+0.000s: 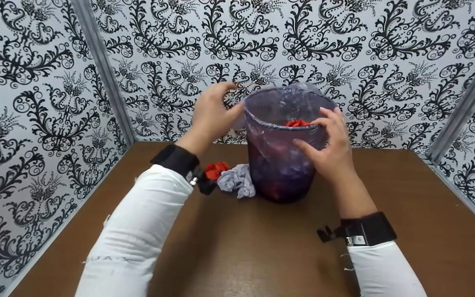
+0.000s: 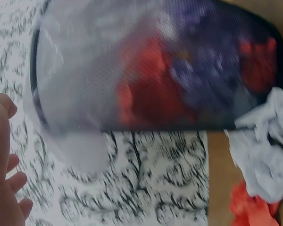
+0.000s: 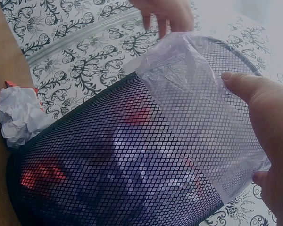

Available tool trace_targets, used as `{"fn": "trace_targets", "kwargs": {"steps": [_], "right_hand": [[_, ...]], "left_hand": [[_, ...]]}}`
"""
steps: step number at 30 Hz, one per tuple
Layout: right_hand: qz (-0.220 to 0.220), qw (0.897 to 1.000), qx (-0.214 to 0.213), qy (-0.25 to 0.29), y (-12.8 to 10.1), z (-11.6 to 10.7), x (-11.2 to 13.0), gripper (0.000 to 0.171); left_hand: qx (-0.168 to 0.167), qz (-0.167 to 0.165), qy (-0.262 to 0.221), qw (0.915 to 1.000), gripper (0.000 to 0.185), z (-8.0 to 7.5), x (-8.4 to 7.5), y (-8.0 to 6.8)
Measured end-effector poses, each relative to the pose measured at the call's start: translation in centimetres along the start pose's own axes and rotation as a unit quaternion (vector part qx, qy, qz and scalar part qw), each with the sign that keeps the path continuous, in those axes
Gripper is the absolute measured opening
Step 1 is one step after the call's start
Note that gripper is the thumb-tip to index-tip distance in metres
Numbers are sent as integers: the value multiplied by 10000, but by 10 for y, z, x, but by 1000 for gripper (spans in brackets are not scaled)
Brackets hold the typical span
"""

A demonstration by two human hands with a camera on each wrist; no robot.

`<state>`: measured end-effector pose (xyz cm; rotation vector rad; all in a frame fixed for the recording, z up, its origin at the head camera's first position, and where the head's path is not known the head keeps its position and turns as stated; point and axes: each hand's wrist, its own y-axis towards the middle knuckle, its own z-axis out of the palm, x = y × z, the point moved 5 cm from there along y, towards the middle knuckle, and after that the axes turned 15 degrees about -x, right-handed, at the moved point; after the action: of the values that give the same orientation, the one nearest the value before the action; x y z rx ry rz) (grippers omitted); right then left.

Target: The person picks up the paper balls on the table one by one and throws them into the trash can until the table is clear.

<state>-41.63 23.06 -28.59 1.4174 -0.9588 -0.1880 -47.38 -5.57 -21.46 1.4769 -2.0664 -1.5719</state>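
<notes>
A dark mesh wastebasket [image 1: 281, 177] stands on the table, lined with a translucent plastic bag [image 3: 198, 94] folded over its rim. Red and purplish crumpled paper shows inside, with a red piece [image 1: 297, 123] near the top. My right hand [image 1: 332, 144] grips the basket's right side at the rim, fingers over the edge and thumb against the bag outside. By the left rim my left hand [image 1: 215, 111] holds nothing, its fingers spread and thumb towards the bag's edge. In the left wrist view, a gap shows between this hand [image 2: 4, 165] and the basket.
Left of the basket's foot lie a crumpled whitish-grey paper [image 1: 237, 181] and a crumpled red paper [image 1: 217, 169]. The brown table [image 1: 237, 255] meets patterned walls [image 1: 171, 41] at the back and sides, with grey strips at the corners.
</notes>
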Motion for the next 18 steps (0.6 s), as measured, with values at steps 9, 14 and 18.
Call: {"fn": "trace_targets", "kwargs": {"steps": [9,14,18], "right_hand": [[-179,9998,-87,91,1,0,1,53],[-205,9996,-107,129,0,0,1,53],[-135,9998,-61,96,0,0,0,52]], "left_hand": [[17,-514,433,9977,46,-1,78,-21],[300,-629,649,9955,44,7,109,-40],[807,-588,853,9913,41,19,126,-57]]}}
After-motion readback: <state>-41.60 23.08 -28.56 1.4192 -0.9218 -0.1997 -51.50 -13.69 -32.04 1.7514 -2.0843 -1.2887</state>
